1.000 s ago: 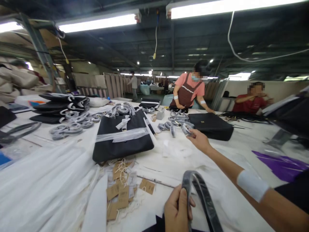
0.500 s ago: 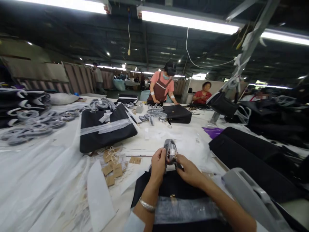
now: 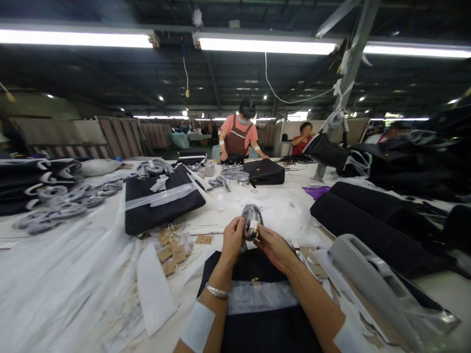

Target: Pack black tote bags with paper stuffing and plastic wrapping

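Observation:
A grey coiled strap (image 3: 251,214) in clear wrap, with gold metal parts and a white piece on it, is held up between my two hands. My left hand (image 3: 233,238) pinches its left side. On the right, my right hand (image 3: 273,245) has its fingers closed at the gold hardware. Beneath my hands and forearms lies a black bag (image 3: 267,326) with a small gold clasp and a wide translucent band across it.
Brown tags (image 3: 179,254) with white strings lie left of my hands. Another wrapped black bag (image 3: 164,198) sits behind them. A grey tape dispenser (image 3: 362,274) stands at right. Wrapped coils (image 3: 69,211) lie far left. A person (image 3: 239,135) works across the table.
The view has shifted, showing more of my forearms and the black bag. Both hands still hold the coiled strap, which has turned slightly so its gold hardware shows more.

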`<state>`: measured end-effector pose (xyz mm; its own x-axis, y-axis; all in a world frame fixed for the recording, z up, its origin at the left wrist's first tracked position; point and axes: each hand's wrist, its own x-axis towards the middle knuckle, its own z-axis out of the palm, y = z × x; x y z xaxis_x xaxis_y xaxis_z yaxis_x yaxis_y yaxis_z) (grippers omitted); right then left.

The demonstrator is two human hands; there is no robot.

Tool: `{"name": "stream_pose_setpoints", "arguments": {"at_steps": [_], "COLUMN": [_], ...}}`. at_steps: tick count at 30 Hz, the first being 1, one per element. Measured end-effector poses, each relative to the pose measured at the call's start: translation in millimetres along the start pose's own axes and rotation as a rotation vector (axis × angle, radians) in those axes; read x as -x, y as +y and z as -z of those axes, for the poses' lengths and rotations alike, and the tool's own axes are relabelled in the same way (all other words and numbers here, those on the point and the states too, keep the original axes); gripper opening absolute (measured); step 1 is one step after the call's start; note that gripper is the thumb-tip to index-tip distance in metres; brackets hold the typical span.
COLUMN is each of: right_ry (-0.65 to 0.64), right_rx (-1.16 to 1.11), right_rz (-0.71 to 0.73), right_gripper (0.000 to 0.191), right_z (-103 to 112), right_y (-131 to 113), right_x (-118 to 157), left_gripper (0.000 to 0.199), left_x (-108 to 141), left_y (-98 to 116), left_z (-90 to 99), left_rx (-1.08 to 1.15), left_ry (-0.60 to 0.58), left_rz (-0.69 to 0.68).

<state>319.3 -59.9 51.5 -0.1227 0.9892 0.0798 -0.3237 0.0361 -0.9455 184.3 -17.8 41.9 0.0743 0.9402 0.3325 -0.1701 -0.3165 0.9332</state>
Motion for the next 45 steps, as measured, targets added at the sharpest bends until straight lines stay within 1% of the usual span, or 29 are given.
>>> {"name": "stream_pose_setpoints", "arguments": {"at_steps": [2, 4, 5, 7, 9, 11, 12, 15, 17, 21, 23, 25, 27, 32, 35, 39, 42, 45], "right_ry": [-0.035, -0.061, -0.051, 0.032, 0.150, 0.221, 0.232, 0.242, 0.263, 0.271, 0.239, 0.200, 0.182, 0.208, 0.216, 0.214, 0.194, 0.198], "right_rx": [0.004, 0.078, 0.142, 0.321, 0.492, 0.549, 0.522, 0.325, 0.233, 0.216, 0.147, 0.042, -0.011, 0.079, 0.133, 0.152, 0.150, 0.158], "right_rz": [0.028, 0.083, 0.123, 0.224, 0.307, 0.328, 0.312, 0.222, 0.194, 0.190, 0.184, 0.208, 0.230, 0.251, 0.278, 0.286, 0.272, 0.258], "right_gripper": [0.040, 0.045, 0.046, 0.045, 0.038, 0.033, 0.033, 0.037, 0.039, 0.045, 0.046, 0.043, 0.039, 0.036, 0.032, 0.028, 0.030, 0.035], "right_z": [0.5, 1.7, 2.5, 4.2, 5.8, 7.4, 8.4, 12.5, 15.6, 17.8, 16.0, 13.3, 11.2, 12.9, 15.8, 16.7, 15.2, 14.5], "right_y": [1.8, 3.1, 4.1, 7.5, 11.7, 15.7, 17.5, 22.8, 26.5, 29.2, 26.0, 20.6, 15.3, 13.1, 16.5, 16.7, 14.4, 14.1], "right_x": [4.2, 6.5, 6.6, 5.2, 2.4, -0.9, -2.5, -7.1, -9.4, -9.7, -7.1, -4.0, -1.5, -3.1, -6.1, -6.3, -5.0, -4.8], "left_gripper": [0.038, 0.038, 0.038, 0.037, 0.037, 0.037, 0.039, 0.047, 0.050, 0.043, 0.038, 0.035, 0.034, 0.030, 0.030, 0.026, 0.022, 0.023], "left_x": [2.2, 4.1, 4.8, 5.6, 5.7, 5.5, 5.5, 5.1, 4.3, 2.3, 1.7, 1.1, 0.4, -2.2, -3.5, -4.5, -4.3, -2.5], "left_y": [0.4, 1.6, 2.3, 3.6, 4.4, 4.9, 5.0, 6.3, 8.4, 16.5, 21.2, 25.0, 27.4, 27.6, 25.7, 24.4, 25.3, 26.8], "left_z": [-0.2, -0.7, -1.1, -2.1, -3.4, -4.7, -5.2, -6.9, -8.6, -14.8, -18.8, -22.3, -24.9, -26.5, -25.7, -24.2, -22.5, -21.4], "left_rx": [-0.019, -0.043, -0.054, -0.074, -0.088, -0.095, -0.097, -0.107, -0.125, -0.182, -0.216, -0.249, -0.277, -0.340, -0.363, -0.384, -0.405, -0.403], "left_ry": [-0.009, -0.017, -0.020, -0.018, -0.007, 0.009, 0.016, 0.028, 0.030, 0.016, 0.000, -0.005, 0.006, 0.040, 0.041, 0.037, 0.046, 0.037], "left_rz": [-0.007, -0.012, -0.013, -0.014, -0.016, -0.018, -0.015, -0.003, -0.002, -0.016, -0.023, -0.029, -0.035, -0.052, -0.045, -0.053, -0.079, -0.073]}}
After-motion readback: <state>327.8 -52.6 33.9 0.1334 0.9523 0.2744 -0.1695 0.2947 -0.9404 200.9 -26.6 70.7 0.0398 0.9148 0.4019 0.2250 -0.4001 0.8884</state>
